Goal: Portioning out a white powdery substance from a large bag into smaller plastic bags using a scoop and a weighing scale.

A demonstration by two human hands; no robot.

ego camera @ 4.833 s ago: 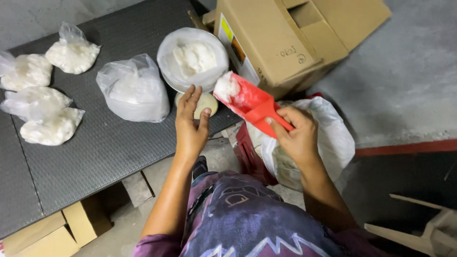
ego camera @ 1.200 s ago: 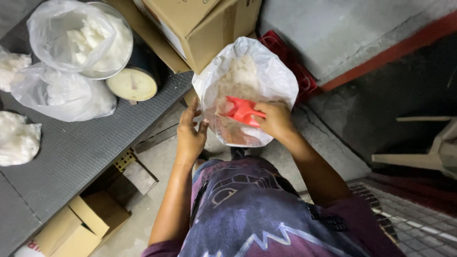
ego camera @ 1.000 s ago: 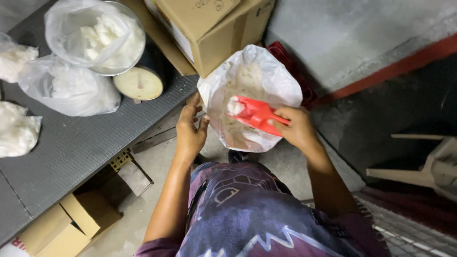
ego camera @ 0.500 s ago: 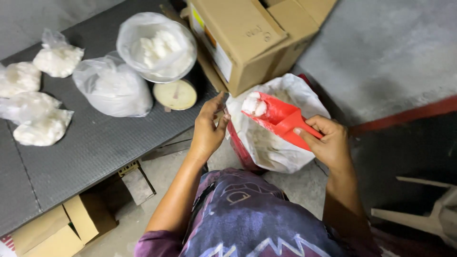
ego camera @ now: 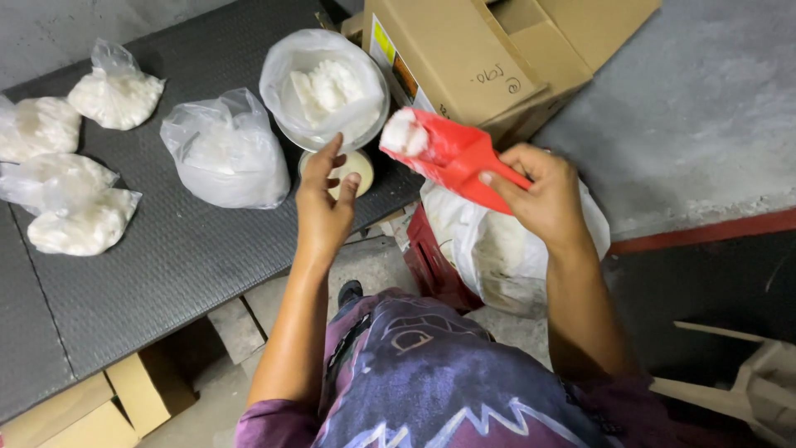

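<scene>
One heaped lump rides your red scoop [ego camera: 452, 153], right hand [ego camera: 543, 195] fingers clamped on its handle, left hand [ego camera: 325, 203] fingers apart at the open bag [ego camera: 325, 87] mid-frame: tilt early and it spills onto the bench [ego camera: 182, 257].

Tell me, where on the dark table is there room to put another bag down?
The dark table is bare along its near edge, below the tied bags and left of the left hand. It is crowded farther back, where the open bag touches the lined bowl beside the cardboard box.
</scene>
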